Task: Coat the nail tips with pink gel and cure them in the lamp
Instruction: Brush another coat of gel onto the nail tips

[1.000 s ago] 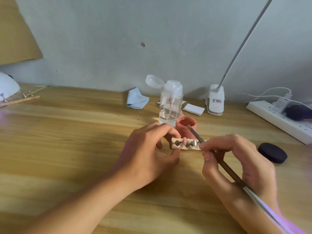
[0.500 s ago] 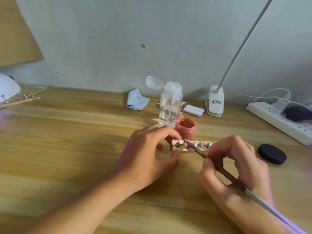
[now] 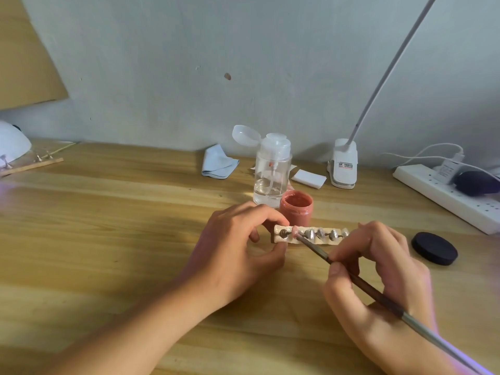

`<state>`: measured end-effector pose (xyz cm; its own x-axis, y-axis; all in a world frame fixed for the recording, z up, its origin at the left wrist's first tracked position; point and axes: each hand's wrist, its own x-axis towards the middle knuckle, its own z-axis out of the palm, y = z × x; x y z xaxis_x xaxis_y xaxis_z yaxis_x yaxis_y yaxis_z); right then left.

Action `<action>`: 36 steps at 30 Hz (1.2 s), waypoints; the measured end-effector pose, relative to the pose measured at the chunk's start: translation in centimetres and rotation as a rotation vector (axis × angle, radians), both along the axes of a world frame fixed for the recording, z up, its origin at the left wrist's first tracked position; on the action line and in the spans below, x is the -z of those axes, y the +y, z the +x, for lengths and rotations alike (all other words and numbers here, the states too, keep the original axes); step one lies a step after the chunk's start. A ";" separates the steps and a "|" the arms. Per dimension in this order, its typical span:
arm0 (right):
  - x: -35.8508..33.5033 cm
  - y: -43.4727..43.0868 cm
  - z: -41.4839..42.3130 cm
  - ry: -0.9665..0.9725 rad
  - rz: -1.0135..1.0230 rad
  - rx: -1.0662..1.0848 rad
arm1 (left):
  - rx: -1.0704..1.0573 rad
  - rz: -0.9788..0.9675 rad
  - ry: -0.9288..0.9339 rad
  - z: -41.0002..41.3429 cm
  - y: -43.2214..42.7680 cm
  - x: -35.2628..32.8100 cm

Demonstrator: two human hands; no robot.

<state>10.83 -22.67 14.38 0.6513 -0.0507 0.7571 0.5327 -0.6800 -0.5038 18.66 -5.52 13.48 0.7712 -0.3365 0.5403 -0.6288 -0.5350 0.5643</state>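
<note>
A small wooden holder (image 3: pixel 311 240) lies on the desk with several nail tips clipped along it. My left hand (image 3: pixel 238 255) pinches its left end between forefinger and thumb. My right hand (image 3: pixel 378 290) grips a thin brush (image 3: pixel 359 285) like a pen, and the brush tip touches a pink-coated nail tip (image 3: pixel 295 231) near the holder's left end. An open jar of pink gel (image 3: pixel 295 207) stands just behind the holder. The white curing lamp (image 3: pixel 12 143) sits at the far left edge, partly out of frame.
A clear pump bottle (image 3: pixel 273 171) with its cap flipped open stands behind the jar. The jar's black lid (image 3: pixel 434 248) lies at the right. A power strip (image 3: pixel 449 197), a clip lamp base (image 3: pixel 343 165), a folded cloth (image 3: pixel 217 165) and white pads (image 3: pixel 309 178) line the wall.
My right hand has drawn back to the right, uncovering more of the holder. The brush tip has come down from near the jar onto a nail tip at the holder's left end.
</note>
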 end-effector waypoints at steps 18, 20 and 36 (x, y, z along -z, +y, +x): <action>0.0 0.1 0.4 0.002 -0.005 0.026 | -0.003 0.010 0.003 0.0 0.0 0.0; 0.0 0.1 0.4 0.007 -0.013 0.022 | -0.009 0.017 0.002 0.0 0.0 -0.1; -0.2 0.0 0.0 0.019 0.014 -0.012 | -0.005 0.012 0.002 0.0 0.0 0.0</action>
